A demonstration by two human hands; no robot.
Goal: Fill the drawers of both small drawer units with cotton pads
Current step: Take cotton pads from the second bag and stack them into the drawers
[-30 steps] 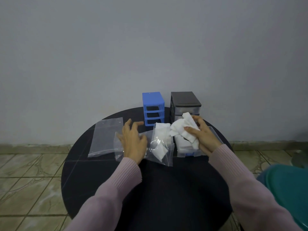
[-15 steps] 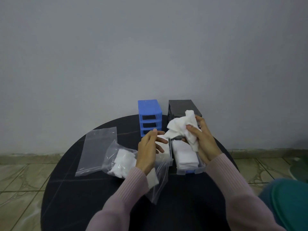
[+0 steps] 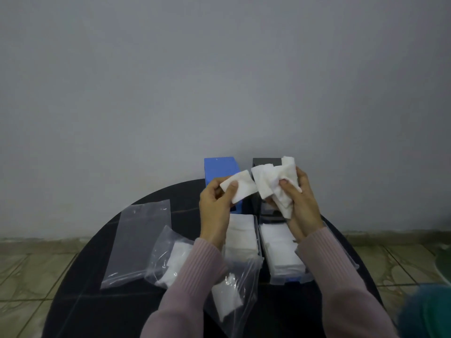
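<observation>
Round black table (image 3: pixel 102 259), grey wall (image 3: pixel 219 81), tiled floor (image 3: pixel 31 259)

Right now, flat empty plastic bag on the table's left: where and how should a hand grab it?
Take the empty bag at its near short edge, coming from the person's side with the left hand. It lies flat on the black table, so only an edge can be pinched, and the bag holding cotton pads overlaps its right edge.
</observation>
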